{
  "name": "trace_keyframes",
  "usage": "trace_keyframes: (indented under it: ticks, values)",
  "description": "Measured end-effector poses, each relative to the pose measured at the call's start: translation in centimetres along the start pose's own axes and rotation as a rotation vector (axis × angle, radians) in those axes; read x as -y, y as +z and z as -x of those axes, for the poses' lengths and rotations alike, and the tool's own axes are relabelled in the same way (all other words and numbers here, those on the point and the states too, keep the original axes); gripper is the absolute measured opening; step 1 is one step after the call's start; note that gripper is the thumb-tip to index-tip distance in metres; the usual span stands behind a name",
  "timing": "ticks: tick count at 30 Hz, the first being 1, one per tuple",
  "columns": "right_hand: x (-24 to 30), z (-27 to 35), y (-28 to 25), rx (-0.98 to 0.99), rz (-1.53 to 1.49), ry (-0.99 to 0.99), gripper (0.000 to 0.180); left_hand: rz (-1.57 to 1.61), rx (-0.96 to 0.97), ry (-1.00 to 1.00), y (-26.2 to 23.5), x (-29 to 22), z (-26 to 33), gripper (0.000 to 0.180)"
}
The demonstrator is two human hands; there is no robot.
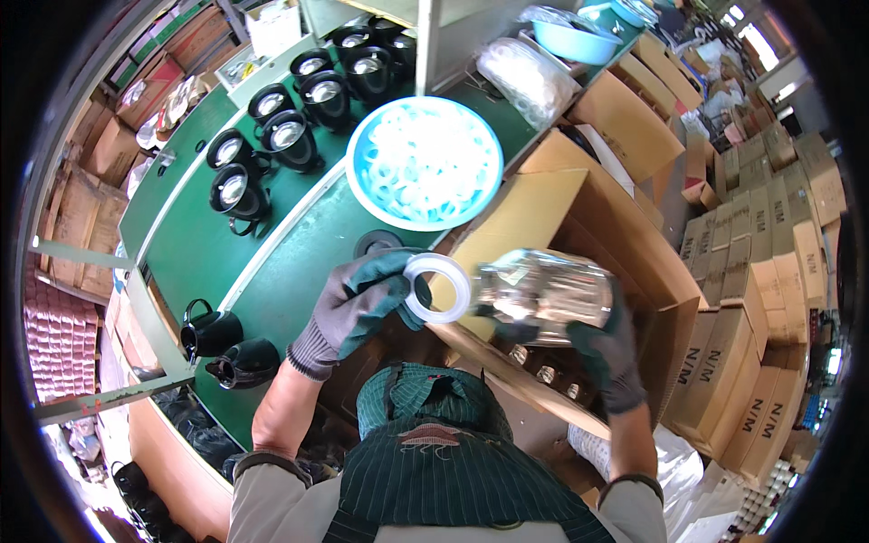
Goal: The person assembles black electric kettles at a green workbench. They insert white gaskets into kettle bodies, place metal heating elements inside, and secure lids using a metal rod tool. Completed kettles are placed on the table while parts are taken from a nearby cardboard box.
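Looking down from the head view: my left hand [362, 303] pinches a white ring [438, 288] at the mouth of a shiny glass liner [543, 290], fingers curled round it. My right hand [602, 348] grips the liner body over the open carton [625, 235]. I judge the ring not yet seated; blue bowl [362, 163] holds more rings, and finished black jugs [272, 136] line the green bench [181, 244].
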State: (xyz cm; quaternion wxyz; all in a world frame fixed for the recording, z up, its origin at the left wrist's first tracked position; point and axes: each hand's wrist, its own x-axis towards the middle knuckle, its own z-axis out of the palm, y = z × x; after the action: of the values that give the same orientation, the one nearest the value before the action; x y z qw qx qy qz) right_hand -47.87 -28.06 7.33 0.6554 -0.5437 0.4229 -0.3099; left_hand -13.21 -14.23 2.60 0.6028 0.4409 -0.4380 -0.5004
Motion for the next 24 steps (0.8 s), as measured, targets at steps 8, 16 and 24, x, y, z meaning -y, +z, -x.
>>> trace_keyframes:
  ticks: [8, 16, 24]
  values:
    - [-3.3, -3.2, 15.5, 0.471, -0.374, 0.129, 0.080, -0.192, -0.338, -0.035, -7.2, -4.9, 9.5, 0.057]
    - [-9.2, -5.3, 27.7, 0.690, -0.520, 0.265, 0.072, -0.445, -0.643, -0.199, -12.6, -7.3, 18.2, 0.045]
    - [-21.3, -6.4, 36.9, 0.717, -0.606, 0.738, 0.061, -0.033, -0.854, -0.057, -18.1, -3.4, 24.8, 0.055]
